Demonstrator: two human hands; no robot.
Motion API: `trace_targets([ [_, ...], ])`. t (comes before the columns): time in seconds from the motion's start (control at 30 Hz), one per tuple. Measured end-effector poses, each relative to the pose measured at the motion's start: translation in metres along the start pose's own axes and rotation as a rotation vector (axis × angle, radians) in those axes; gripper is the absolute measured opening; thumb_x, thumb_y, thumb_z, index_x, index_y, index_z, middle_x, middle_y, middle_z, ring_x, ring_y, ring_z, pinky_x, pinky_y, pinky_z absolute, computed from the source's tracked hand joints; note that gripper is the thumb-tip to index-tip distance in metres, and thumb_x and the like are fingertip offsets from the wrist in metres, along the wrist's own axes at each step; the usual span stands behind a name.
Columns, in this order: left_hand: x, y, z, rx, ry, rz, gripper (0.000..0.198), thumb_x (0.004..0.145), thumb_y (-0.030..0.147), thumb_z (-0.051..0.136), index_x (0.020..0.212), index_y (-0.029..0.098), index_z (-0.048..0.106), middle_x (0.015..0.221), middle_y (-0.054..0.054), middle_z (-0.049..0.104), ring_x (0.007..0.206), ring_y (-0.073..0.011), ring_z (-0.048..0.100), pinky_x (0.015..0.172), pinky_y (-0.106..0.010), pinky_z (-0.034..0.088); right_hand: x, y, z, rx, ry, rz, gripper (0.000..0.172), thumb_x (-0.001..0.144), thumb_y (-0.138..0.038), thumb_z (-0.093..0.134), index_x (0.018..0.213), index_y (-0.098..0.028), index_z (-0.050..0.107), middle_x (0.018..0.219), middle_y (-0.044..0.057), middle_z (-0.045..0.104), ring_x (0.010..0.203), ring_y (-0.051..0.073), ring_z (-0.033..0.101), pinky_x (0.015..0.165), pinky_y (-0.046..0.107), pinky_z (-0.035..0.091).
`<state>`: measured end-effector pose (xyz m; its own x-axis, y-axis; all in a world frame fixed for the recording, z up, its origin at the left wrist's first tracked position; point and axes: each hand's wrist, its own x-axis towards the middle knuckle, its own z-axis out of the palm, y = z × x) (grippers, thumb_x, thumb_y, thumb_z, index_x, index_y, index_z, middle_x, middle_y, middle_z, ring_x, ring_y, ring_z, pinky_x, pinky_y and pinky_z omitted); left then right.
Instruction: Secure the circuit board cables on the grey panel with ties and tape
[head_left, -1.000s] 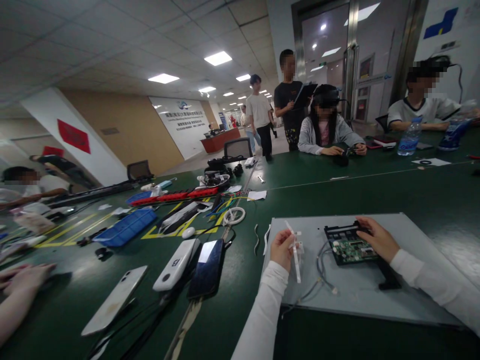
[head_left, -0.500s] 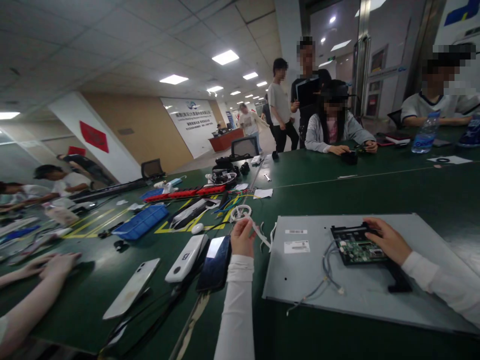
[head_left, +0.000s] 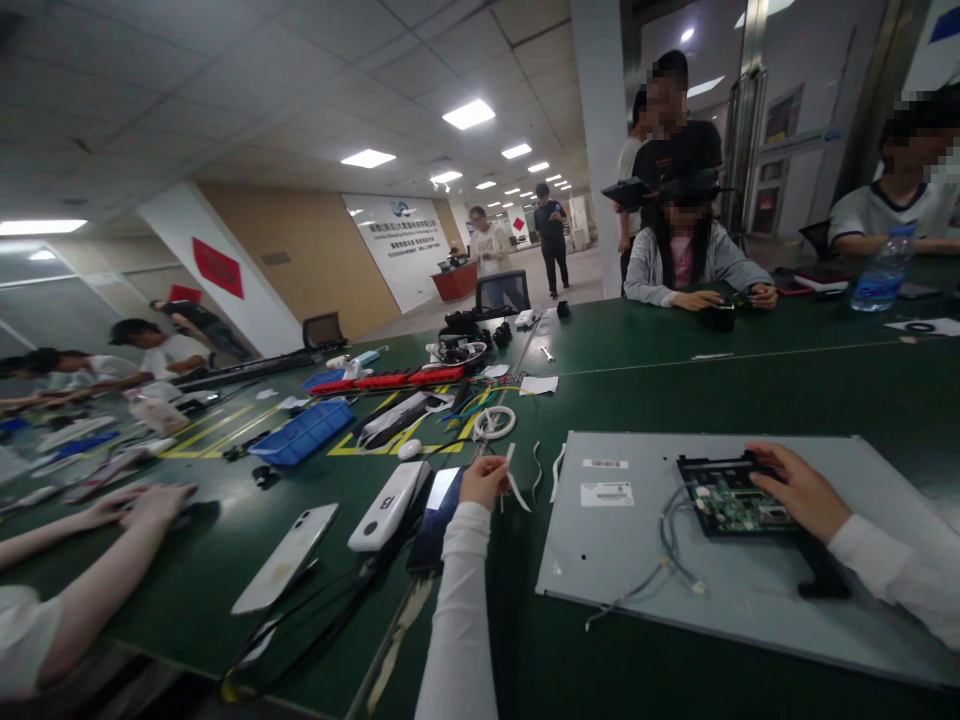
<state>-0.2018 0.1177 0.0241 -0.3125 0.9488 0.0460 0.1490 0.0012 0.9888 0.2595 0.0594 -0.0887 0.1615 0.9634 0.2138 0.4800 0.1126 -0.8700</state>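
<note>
My left hand (head_left: 484,483) pinches a thin white strip (head_left: 517,492) that hangs from its fingertips. Two more curled white strips lie beside it, one of them (head_left: 537,470) on the green table. My right hand (head_left: 802,488) grips the far edge of a black plastic frame (head_left: 701,476) that carries a green circuit board (head_left: 724,508). Under the frame lies a flat grey metal panel (head_left: 637,570) with two white labels. A bundle of thin grey wires (head_left: 666,530) runs from the board across the panel and ends in small connectors.
A dark phone (head_left: 429,535), a white power bank (head_left: 388,505) and a white phone (head_left: 286,558) lie to the left. Behind them are a white ring-shaped roll (head_left: 494,422), a blue tray (head_left: 304,432) and red power strips (head_left: 386,379). Another person's hands (head_left: 154,503) rest at far left.
My left hand has moved slightly nearer to me and away from the white roll, the strip still in its fingers. My right hand stays on the frame. The view has shifted slightly left.
</note>
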Motion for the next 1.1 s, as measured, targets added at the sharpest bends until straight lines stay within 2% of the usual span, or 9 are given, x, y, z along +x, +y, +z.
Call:
trace_targets([
  [0.1, 0.008, -0.015, 0.002, 0.182, -0.069, 0.006, 0.011, 0.052, 0.014, 0.067, 0.059, 0.014, 0.059, 0.049, 0.003, 0.054, 0.041, -0.0108, 0.053, 0.044, -0.024, 0.046, -0.001, -0.001, 0.000, 0.006, -0.006, -0.001, 0.048, 0.067, -0.037, 0.052, 0.111, -0.021, 0.044, 0.113, 0.006, 0.048, 0.104, 0.023, 0.046, 0.094, 0.039, 0.035],
  [0.2, 0.013, -0.021, 0.004, 0.347, -0.093, 0.067, 0.010, 0.058, 0.012, 0.061, 0.068, 0.016, 0.061, 0.055, 0.003, 0.056, 0.045, -0.0100, 0.054, 0.047, -0.022, 0.046, -0.002, -0.003, -0.001, 0.008, -0.009, 0.000, 0.048, 0.067, -0.037, 0.052, 0.112, -0.020, 0.044, 0.112, 0.007, 0.049, 0.104, 0.023, 0.046, 0.094, 0.040, 0.034],
  [0.47, 0.019, -0.017, 0.007, 0.754, -0.157, 0.304, 0.017, 0.062, 0.011, 0.059, 0.076, 0.018, 0.064, 0.069, 0.000, 0.062, 0.068, -0.0148, 0.056, 0.070, -0.027, 0.044, -0.002, -0.005, -0.001, -0.006, -0.007, -0.004, 0.048, 0.067, -0.039, 0.053, 0.111, -0.020, 0.046, 0.110, 0.007, 0.051, 0.102, 0.023, 0.048, 0.093, 0.039, 0.035],
  [0.8, 0.026, -0.014, 0.005, 1.082, -0.154, 0.437, 0.033, 0.068, 0.012, 0.055, 0.099, 0.020, 0.058, 0.093, -0.003, 0.060, 0.089, -0.0188, 0.051, 0.083, -0.028, 0.037, -0.001, 0.004, -0.001, 0.006, -0.017, -0.002, 0.050, 0.066, -0.039, 0.054, 0.111, -0.021, 0.046, 0.112, 0.006, 0.050, 0.103, 0.024, 0.048, 0.094, 0.039, 0.035],
  [0.93, 0.043, -0.009, 0.004, 1.180, -0.084, 0.435, 0.032, 0.076, 0.015, 0.046, 0.107, 0.019, 0.053, 0.109, -0.006, 0.054, 0.101, -0.0208, 0.046, 0.087, -0.030, 0.034, 0.000, 0.005, -0.001, 0.025, -0.035, 0.019, 0.050, 0.065, -0.039, 0.055, 0.112, -0.022, 0.045, 0.114, 0.006, 0.049, 0.105, 0.024, 0.047, 0.095, 0.039, 0.034],
  [1.1, 0.080, 0.002, 0.002, 1.304, -0.083, 0.382, 0.033, 0.074, 0.013, 0.047, 0.106, 0.020, 0.055, 0.112, -0.007, 0.052, 0.104, -0.0236, 0.044, 0.086, -0.033, 0.036, -0.001, 0.002, 0.001, 0.024, -0.032, 0.016, 0.050, 0.065, -0.039, 0.055, 0.111, -0.022, 0.046, 0.114, 0.006, 0.050, 0.105, 0.024, 0.047, 0.095, 0.039, 0.034],
])
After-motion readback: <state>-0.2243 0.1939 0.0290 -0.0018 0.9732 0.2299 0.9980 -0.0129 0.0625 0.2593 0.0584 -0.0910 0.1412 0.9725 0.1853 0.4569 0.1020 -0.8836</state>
